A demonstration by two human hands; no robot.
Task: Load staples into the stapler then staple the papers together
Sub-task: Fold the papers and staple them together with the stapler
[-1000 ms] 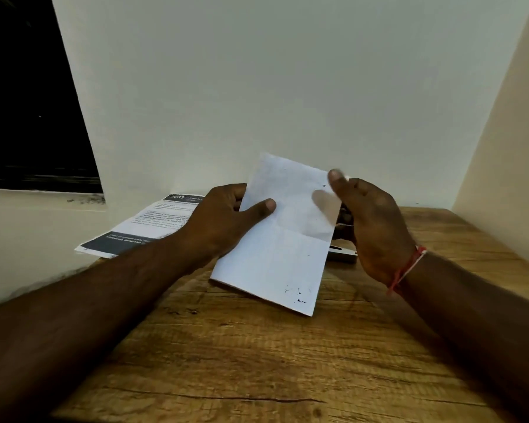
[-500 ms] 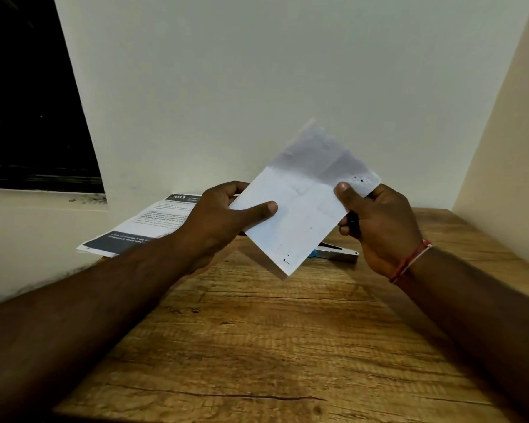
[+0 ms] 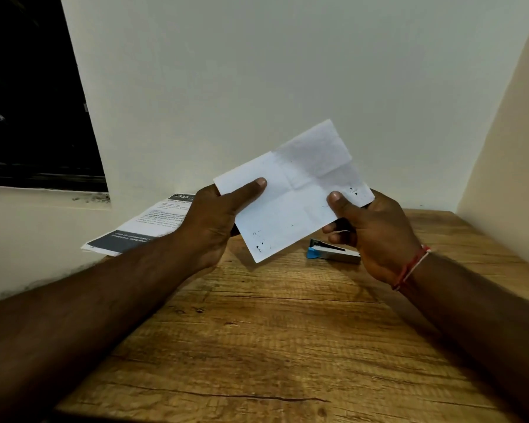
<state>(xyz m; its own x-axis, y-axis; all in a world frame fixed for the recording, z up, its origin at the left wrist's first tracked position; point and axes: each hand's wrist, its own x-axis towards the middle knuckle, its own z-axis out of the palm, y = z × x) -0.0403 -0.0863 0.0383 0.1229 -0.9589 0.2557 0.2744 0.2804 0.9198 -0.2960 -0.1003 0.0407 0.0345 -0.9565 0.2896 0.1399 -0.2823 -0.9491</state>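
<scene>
Both hands hold a folded white paper (image 3: 290, 196) up above the wooden table (image 3: 272, 331). My left hand (image 3: 217, 224) pinches its left edge, thumb on the front. My right hand (image 3: 376, 227) pinches its right edge, thumb on the front and fingers behind. The paper is creased and has small dark specks near its corners. A stapler (image 3: 330, 253) with a blue tip and metal body lies on the table below the paper, partly hidden by my right hand.
A printed sheet (image 3: 147, 227) with dark bands lies at the table's back left, overhanging the edge. A pale wall stands close behind, another wall closes the right side, and a dark window is at the far left.
The paper has been lifted and turned from upright to a wide, tilted position. Both hands rose with it, uncovering the stapler on the table.
</scene>
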